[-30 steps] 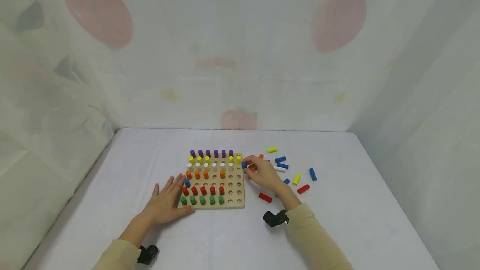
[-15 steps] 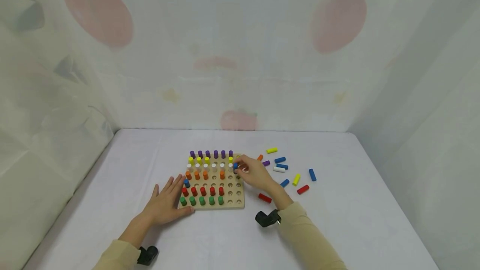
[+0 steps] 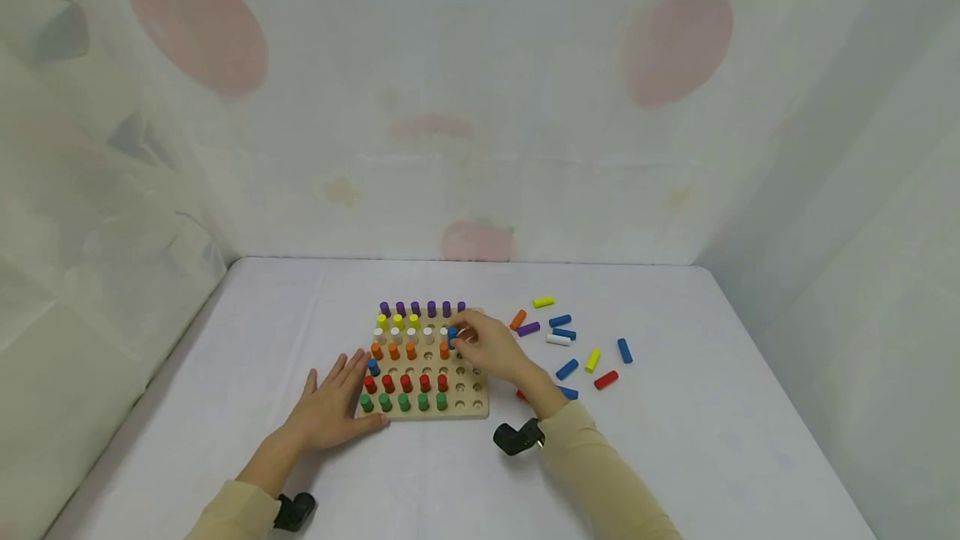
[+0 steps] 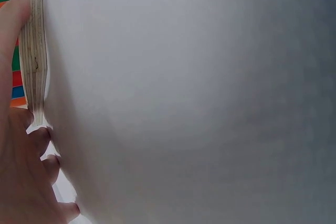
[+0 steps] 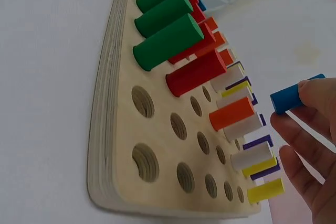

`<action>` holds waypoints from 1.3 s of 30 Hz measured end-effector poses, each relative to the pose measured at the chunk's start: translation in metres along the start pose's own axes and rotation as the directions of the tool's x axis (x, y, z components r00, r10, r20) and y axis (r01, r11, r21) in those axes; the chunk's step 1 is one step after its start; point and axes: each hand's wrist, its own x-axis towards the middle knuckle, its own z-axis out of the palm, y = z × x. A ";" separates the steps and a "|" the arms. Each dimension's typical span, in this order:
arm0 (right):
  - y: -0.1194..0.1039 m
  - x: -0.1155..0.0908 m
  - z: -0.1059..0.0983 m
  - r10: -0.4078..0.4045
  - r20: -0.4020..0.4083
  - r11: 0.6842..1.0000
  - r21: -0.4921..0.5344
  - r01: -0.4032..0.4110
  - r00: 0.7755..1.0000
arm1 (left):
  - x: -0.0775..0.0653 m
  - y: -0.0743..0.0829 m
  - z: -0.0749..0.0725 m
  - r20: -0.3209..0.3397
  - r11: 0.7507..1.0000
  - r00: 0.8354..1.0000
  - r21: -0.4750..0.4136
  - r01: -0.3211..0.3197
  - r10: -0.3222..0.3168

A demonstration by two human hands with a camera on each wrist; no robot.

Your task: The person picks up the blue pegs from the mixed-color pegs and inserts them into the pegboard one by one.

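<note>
A wooden pegboard lies on the table, with rows of purple, yellow, white, orange, red and green pegs standing in its holes. My right hand pinches a blue peg between thumb and fingers, above the board near the white and orange rows. At the board's left side, my left hand rests with fingers spread and the thumb on the front corner. The left wrist view shows that hand against the board's layered edge. One blue peg stands at the left end of its row.
Loose pegs lie on the table right of the board, among them a purple peg, a white peg, a yellow peg, a red peg and several blue ones. A printed curtain hangs behind the table.
My right hand has moved left from the board's right edge to over its holes, carrying the blue peg. My left hand has stayed in place.
</note>
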 end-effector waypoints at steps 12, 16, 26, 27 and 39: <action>-0.013 0.008 0.014 -0.008 0.059 1.000 0.020 0.007 0.998 | 0.000 0.001 0.000 -0.001 1.000 1.000 -0.002 -0.003 0.003; -0.016 0.010 0.019 -0.004 0.075 1.000 0.016 0.003 0.997 | 0.001 0.001 0.000 -0.008 1.000 1.000 0.001 -0.012 0.012; -0.025 0.015 0.028 0.008 0.109 0.999 0.032 -0.012 0.994 | 0.001 0.002 -0.002 -0.001 1.000 1.000 0.001 -0.013 0.013; -0.026 0.016 0.029 0.011 0.116 0.999 0.031 -0.015 0.993 | 0.001 0.002 -0.002 0.000 1.000 1.000 0.003 -0.013 0.013; -0.034 0.019 0.042 0.068 0.151 0.997 0.010 -0.070 0.986 | 0.001 0.000 0.000 0.000 1.000 1.000 0.007 -0.006 0.006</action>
